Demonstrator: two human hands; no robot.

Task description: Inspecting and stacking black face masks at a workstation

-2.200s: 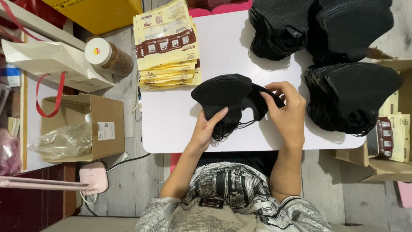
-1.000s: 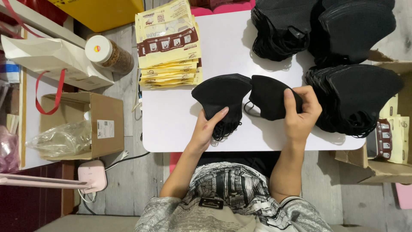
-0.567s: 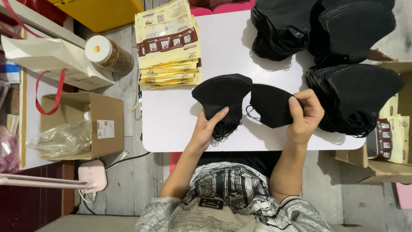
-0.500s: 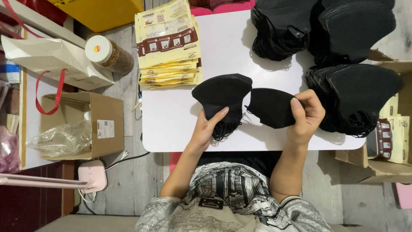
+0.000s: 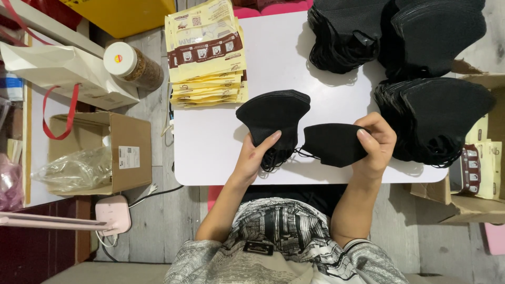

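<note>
Since a couple of seconds ago, one black mask point(image 5: 332, 143) has come off the small stack of black masks point(image 5: 274, 117) and drawn away to the right; earlier the right hand point(image 5: 374, 144) lay over that stack, and half a second ago the mask was already nearly where it is now. The single mask lies with its long axis running left to right just above the white table point(image 5: 221, 147), its narrower rounded end pointing left toward the stack and its wider end inside the right hand, which pinches it with thumb and fingers curled closed round the edge; thin ear loops trail from its left end toward the stack. The left hand point(image 5: 255, 158) rests flat on the lower part of the stack, fingers extended and pressing it down (it has not shifted across the frames); the stack fans up and to the right, its loops hanging beneath the fingers. Farther out, larger piles of black masks point(image 5: 436, 121) sit at the table's right and top edges, a pile of yellow packets point(image 5: 208, 52) lies at the upper left, and a cardboard box point(image 5: 123, 152) with a plastic bag stands on the floor to the left.
</note>
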